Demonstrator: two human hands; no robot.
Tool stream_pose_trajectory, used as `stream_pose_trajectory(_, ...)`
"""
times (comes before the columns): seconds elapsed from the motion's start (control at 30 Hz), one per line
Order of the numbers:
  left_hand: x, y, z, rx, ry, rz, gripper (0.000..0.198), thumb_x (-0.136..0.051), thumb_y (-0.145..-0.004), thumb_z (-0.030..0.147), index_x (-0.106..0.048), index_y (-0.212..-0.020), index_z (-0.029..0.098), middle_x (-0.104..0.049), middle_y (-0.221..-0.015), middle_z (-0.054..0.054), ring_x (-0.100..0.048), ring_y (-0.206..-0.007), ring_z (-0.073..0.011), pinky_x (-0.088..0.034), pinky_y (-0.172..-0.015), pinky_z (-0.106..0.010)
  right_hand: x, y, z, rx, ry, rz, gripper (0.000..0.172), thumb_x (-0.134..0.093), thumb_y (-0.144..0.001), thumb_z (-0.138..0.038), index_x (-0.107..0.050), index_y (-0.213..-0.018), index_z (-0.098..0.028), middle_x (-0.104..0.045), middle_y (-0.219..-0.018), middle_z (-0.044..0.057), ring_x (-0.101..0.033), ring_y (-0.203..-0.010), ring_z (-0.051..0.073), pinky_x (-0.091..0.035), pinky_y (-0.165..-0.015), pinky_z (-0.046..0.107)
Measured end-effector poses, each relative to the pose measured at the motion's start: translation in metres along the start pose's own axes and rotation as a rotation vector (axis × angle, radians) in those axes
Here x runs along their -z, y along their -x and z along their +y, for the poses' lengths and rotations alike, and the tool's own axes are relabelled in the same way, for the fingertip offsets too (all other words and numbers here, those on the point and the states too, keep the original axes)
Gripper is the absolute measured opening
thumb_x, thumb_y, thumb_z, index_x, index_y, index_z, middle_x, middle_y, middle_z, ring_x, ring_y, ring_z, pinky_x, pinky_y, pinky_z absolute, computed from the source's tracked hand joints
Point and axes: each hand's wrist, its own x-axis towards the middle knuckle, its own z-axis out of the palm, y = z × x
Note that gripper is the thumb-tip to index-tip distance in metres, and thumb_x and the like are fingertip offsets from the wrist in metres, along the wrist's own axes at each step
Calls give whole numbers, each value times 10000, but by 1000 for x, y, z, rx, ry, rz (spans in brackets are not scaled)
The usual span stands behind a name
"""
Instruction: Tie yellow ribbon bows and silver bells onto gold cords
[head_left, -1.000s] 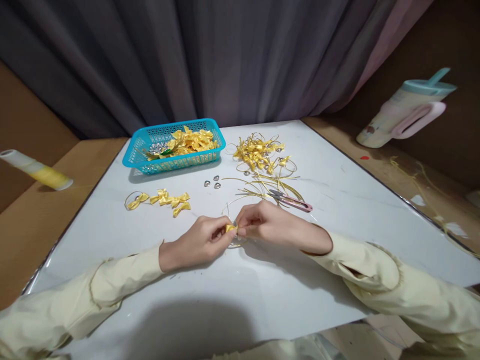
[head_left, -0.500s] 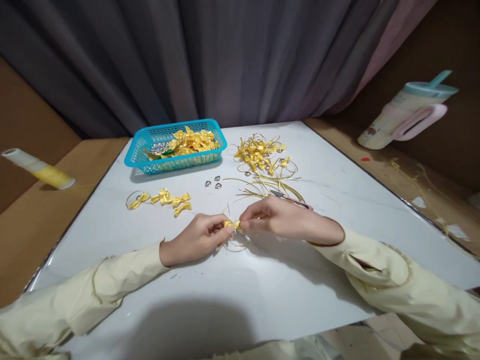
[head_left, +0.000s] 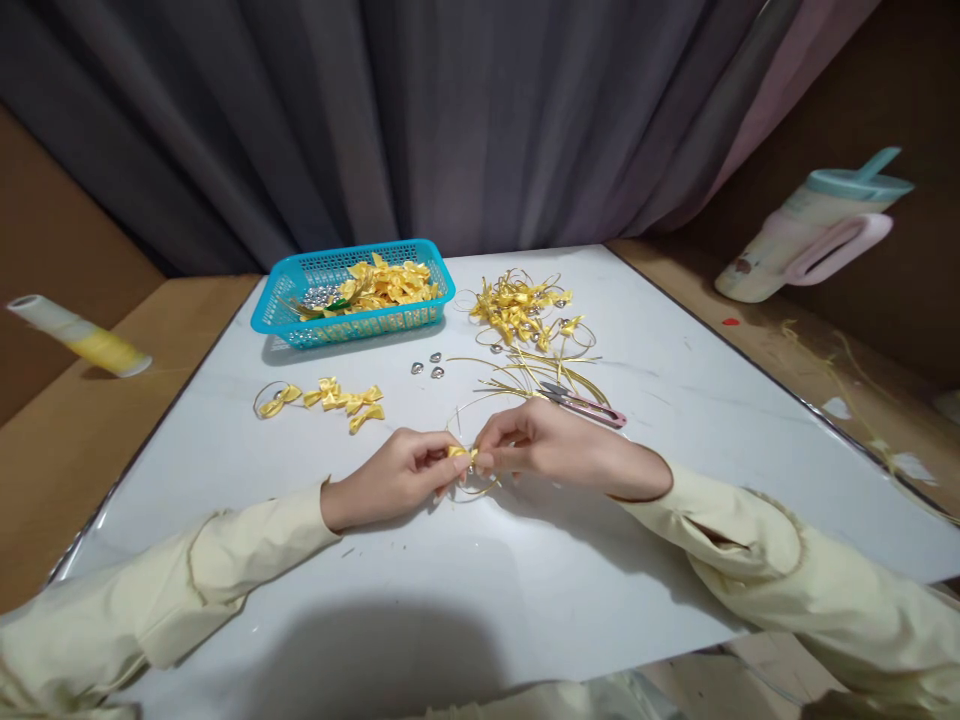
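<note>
My left hand (head_left: 394, 480) and my right hand (head_left: 555, 447) meet at the middle of the white table (head_left: 480, 590). Both pinch a small yellow ribbon bow (head_left: 459, 454) between thumb and fingertips. A thin gold cord loop (head_left: 474, 488) hangs from the bow and lies on the table under my fingers. Both sleeves are pale yellow.
A blue basket (head_left: 420, 318) of yellow bows stands at the back left. A few bows (head_left: 341, 400) lie left of my hands, small silver hearts (head_left: 426, 367) behind them. A pile of corded bows (head_left: 521, 310), gold cords and pink snips (head_left: 592, 407) lie back right. A tumbler (head_left: 814, 235) and a roll (head_left: 79, 336) stand off the table.
My right hand drew back slightly toward me, uncovering the pink snips. The bow stays pinched between both hands.
</note>
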Motion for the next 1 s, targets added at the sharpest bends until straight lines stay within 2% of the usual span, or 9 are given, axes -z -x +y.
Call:
stream_pose_trajectory(0.3, 1, 0, 0, 34, 100, -8, 306, -442, -880, 333, -533, -669, 131, -496, -552, 21, -426, -504, -76, -355, -514, -211, -1, 1, 0, -2, -15, 32, 168, -546, -758, -224, -663, -780, -105, -654, -718, 48, -544, -597, 110, -413, -541, 204)
stream_pose_trajectory(0.57, 0, 2, 1, 41, 95, 5, 336, -426, -877, 361, -513, -638, 141, -503, -544, 14, -397, -494, -78, -330, -496, -215, -2, 0, 5, 1, -127, 33, 167, -571, -741, -259, -660, -762, -120, -644, -723, 41, -548, -610, 119, -441, -562, 222)
stream_pose_trajectory(0.8, 0, 2, 1, -18, -35, 25, 342, -392, -895, 326, -512, -634, 139, -504, -562, 12, -413, -513, -80, -328, -511, -209, -2, 0, 4, 1, -133, 48, 179, -569, -745, -248, -674, -763, -104, -641, -723, 48, -524, -625, 114, -421, -585, 225)
stream_pose_trajectory(1.0, -4, 2, -1, -77, -234, 94, 261, -497, -843, 336, -528, -680, 134, -341, -517, 67, -289, -479, -63, -239, -449, -193, -3, 0, 3, 2, -155, 54, 144, -558, -717, -203, -665, -734, -108, -626, -679, 30, -518, -618, 111, -399, -572, 216)
